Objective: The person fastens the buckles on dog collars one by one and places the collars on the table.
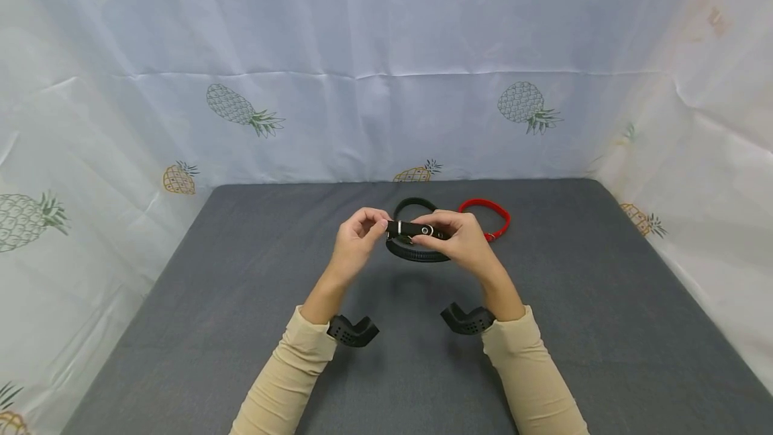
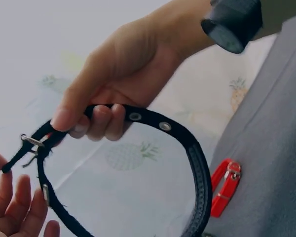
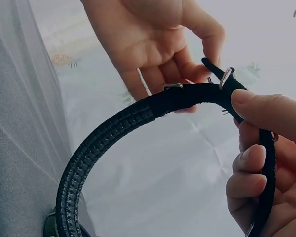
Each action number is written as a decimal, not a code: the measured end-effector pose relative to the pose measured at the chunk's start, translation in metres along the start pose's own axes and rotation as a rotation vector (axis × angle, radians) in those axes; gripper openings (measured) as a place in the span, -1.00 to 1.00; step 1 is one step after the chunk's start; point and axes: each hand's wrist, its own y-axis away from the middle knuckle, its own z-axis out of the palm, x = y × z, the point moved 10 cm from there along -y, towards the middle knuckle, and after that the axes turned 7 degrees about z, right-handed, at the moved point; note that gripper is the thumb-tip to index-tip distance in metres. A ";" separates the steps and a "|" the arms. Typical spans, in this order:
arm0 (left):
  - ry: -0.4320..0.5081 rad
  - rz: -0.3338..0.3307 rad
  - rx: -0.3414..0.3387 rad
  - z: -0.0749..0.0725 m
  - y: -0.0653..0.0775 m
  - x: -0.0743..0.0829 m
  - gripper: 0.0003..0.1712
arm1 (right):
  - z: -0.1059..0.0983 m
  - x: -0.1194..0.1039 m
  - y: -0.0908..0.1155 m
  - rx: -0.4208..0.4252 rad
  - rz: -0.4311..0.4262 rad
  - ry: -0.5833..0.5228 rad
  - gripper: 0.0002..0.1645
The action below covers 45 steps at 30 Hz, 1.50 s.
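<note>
A black collar (image 1: 417, 256) with metal eyelets is held up in a loop between both hands. The right hand (image 1: 464, 240) grips its strap, thumb on the outside and fingers curled underneath, close to the buckle (image 3: 227, 78). At the other side, the left hand (image 1: 353, 244) pinches the narrow strap tip (image 2: 9, 165), which sticks out past the buckle. A metal keeper (image 3: 173, 86) sits on the band beside the left fingers. The stitched, padded part of the collar (image 3: 91, 140) hangs below the hands.
On the grey tabletop (image 1: 241, 301), a red collar (image 1: 500, 210) lies behind the right hand. A dark green collar (image 1: 410, 201) lies behind the held one. A pineapple-print curtain (image 1: 362, 119) surrounds the back and sides. Both wrists carry black camera mounts (image 1: 353, 333).
</note>
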 end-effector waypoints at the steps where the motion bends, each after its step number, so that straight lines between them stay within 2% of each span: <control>1: -0.008 -0.002 -0.007 0.000 0.000 0.000 -0.92 | -0.001 0.000 0.000 0.001 -0.001 -0.001 -0.73; 6: -0.043 -0.008 -0.085 0.008 0.001 -0.001 -0.88 | -0.003 -0.002 0.001 0.019 -0.009 -0.008 -0.75; 9: -0.061 0.009 -0.096 0.010 0.002 -0.001 -0.84 | -0.004 -0.004 0.001 0.024 -0.014 -0.016 -0.74; 14: -0.043 0.038 -0.061 0.009 0.001 0.001 -0.80 | -0.002 -0.003 0.001 0.018 -0.010 -0.020 -0.74; 20: -0.012 0.008 -0.023 0.006 0.001 -0.001 -0.77 | -0.003 0.001 -0.001 0.014 -0.006 -0.020 -0.75; 27: 0.000 0.016 0.013 0.000 -0.001 -0.001 -0.78 | -0.002 0.006 -0.003 0.009 0.038 -0.033 -0.75; 32: 0.017 -0.021 0.086 -0.010 -0.002 -0.005 -0.89 | -0.007 0.015 -0.003 0.028 0.087 -0.073 -0.72; 35: 0.014 -0.048 0.123 -0.016 -0.002 -0.006 -0.86 | -0.011 0.018 -0.003 0.036 0.095 -0.102 -0.68; 38: 0.024 -0.049 0.115 -0.016 -0.002 -0.006 -0.83 | -0.012 0.017 -0.003 0.025 0.079 -0.123 -0.65; 45: 0.100 0.002 0.089 -0.015 -0.004 0.000 -0.84 | -0.010 0.015 -0.004 -0.005 0.049 -0.162 -0.68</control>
